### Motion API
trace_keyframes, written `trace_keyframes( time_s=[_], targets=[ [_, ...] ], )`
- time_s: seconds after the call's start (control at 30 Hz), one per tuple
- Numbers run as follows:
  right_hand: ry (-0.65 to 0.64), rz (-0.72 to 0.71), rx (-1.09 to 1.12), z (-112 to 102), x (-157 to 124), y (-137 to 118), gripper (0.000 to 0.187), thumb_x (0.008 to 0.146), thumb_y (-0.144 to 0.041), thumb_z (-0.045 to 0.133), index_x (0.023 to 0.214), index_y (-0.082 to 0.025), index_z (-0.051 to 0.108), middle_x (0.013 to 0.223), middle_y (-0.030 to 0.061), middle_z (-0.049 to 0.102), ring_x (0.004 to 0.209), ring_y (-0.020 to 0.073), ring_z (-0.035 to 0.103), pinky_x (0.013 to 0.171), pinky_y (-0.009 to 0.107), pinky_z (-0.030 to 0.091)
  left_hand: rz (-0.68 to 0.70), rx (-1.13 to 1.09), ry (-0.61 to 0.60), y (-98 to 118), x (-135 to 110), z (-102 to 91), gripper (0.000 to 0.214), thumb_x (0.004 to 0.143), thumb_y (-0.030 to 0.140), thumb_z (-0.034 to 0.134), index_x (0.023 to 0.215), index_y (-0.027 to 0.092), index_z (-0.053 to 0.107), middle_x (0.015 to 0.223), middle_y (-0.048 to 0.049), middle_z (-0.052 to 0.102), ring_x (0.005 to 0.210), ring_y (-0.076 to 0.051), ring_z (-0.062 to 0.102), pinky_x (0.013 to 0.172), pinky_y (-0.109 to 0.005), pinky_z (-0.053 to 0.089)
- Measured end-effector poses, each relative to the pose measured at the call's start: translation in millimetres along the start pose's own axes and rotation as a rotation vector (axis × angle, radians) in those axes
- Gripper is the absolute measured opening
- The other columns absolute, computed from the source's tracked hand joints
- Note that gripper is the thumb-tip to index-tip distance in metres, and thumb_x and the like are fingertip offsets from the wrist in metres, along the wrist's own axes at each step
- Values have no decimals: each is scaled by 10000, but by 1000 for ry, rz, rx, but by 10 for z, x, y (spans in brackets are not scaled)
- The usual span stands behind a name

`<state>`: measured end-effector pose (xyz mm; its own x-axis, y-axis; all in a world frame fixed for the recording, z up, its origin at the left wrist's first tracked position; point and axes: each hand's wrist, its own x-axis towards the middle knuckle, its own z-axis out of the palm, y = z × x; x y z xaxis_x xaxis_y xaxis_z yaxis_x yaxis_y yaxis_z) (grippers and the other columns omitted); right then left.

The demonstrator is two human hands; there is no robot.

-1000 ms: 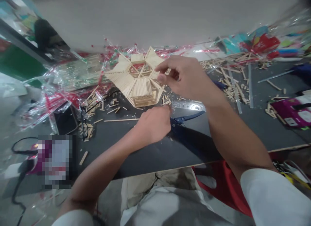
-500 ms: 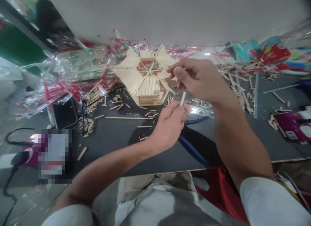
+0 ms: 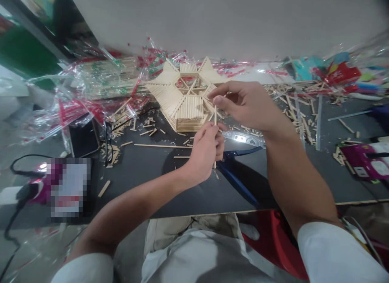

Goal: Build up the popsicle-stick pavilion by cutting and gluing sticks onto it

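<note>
My left hand [image 3: 206,151] is closed around a thin wooden stick [image 3: 215,114], which stands nearly upright and pokes out above and below the fist. Over it, my right hand [image 3: 243,104] has thumb and fingers drawn together at the stick's upper end; the exact contact is partly hidden. Just behind both hands sits a star-shaped model built of wooden sticks [image 3: 190,106], with slatted panels around an open centre. A cutting tool with blue handles [image 3: 238,181] and a metal head [image 3: 243,138] lies beneath and right of my hands.
Cut stick pieces [image 3: 148,132] litter the dark table [image 3: 136,185]. One long stick [image 3: 161,145] lies left of my hands. Clear plastic wrapping [image 3: 82,108] fills the back left. A dark phone-like object [image 3: 83,135], cables and purple boxes [image 3: 354,159] stand at the sides.
My left hand has shifted left and turned, bringing the stick more upright. My right hand has lowered slightly, and its fingertips now meet the stick's top. The view has shifted slightly.
</note>
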<state>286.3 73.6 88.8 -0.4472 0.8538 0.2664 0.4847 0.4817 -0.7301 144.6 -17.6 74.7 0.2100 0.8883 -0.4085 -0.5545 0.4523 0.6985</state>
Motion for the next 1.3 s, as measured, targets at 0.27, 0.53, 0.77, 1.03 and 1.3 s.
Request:
trace_keyframes(
  time_s=[0.27, 0.53, 0.77, 1.03, 1.3],
  targets=[
    [31, 1, 49, 64, 13, 14, 242, 943, -388, 732, 1108, -213, 755, 1036, 46, 760, 547, 103, 484, 524, 299, 375, 50, -10, 31, -7, 47, -24, 264, 1157, 208, 412, 908, 207, 502, 591, 113, 300, 402, -25, 226, 412, -142, 168],
    [39, 15, 0, 77, 23, 51, 207, 932, -346, 723, 1097, -222, 744, 1039, 50, 763, 673, 145, 605, 624, 311, 477, 53, 15, 34, 16, 79, -64, 297, 1160, 296, 466, 908, 179, 571, 578, 102, 357, 404, -23, 226, 399, -151, 183],
    [23, 14, -11, 75, 23, -8, 112, 937, -321, 697, 1000, -231, 718, 1001, 51, 767, 786, 188, 673, 674, 329, 532, 63, -28, 14, 4, 113, -94, 319, 1101, 461, 603, 923, 196, 606, 551, 109, 325, 417, -36, 232, 400, -151, 185],
    [35, 31, -61, 85, 26, -20, 68, 934, -238, 655, 994, -229, 686, 995, 52, 766, 834, 201, 682, 770, 371, 551, 6, -59, 54, 29, 125, -89, 372, 1105, 415, 595, 811, 197, 528, 554, 109, 301, 406, -31, 205, 402, -167, 170],
    [32, 17, -81, 94, 25, -46, 63, 943, -204, 625, 974, -228, 674, 952, 47, 741, 886, 218, 692, 783, 386, 535, 12, -44, 52, 58, 134, -94, 368, 1121, 365, 558, 799, 189, 524, 525, 111, 305, 396, -28, 194, 395, -159, 163]
  ],
)
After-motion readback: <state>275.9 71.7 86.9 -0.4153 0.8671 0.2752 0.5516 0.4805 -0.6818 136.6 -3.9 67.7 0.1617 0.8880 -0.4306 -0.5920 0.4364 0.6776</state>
